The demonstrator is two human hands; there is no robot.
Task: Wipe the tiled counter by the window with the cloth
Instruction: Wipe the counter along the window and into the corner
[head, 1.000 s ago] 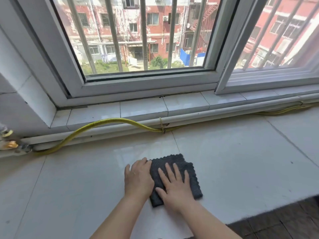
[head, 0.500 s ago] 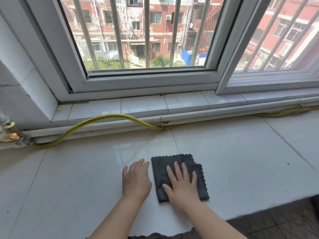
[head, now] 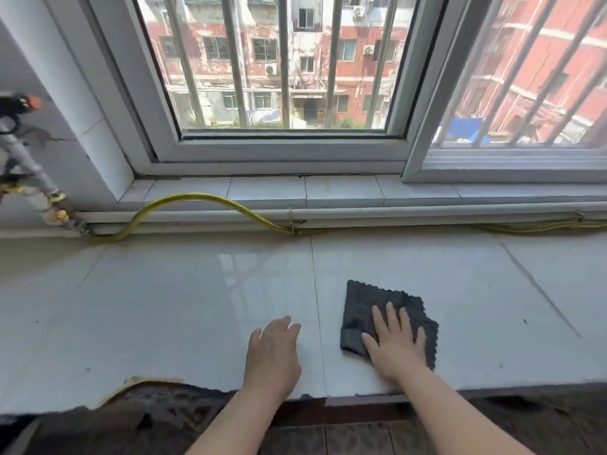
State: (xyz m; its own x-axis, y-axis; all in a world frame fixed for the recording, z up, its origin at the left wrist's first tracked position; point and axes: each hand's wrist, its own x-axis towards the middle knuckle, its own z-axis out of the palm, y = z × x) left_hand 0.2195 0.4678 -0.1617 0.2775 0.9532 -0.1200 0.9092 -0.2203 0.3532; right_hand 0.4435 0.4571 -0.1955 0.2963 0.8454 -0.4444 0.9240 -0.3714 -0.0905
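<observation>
A dark grey folded cloth [head: 371, 303] lies on the white tiled counter [head: 170, 310] under the window, just right of a tile joint. My right hand [head: 395, 344] presses flat on the cloth's near half, fingers spread and pointing toward the window. Bare tile is under my left hand [head: 274, 353], which rests palm down left of the joint, about a hand's width from the cloth and touching nothing else.
A yellow hose [head: 197, 205] runs along the back of the counter below the raised sill [head: 341, 192]. Pipe fittings and a valve [head: 49, 205] stand at the far left. The counter's front edge [head: 361, 394] is close to my wrists, with dark floor below.
My right hand has slid the cloth to the right across the tile joint. My left hand came off the cloth and now rests on bare tile. The view has pulled back.
</observation>
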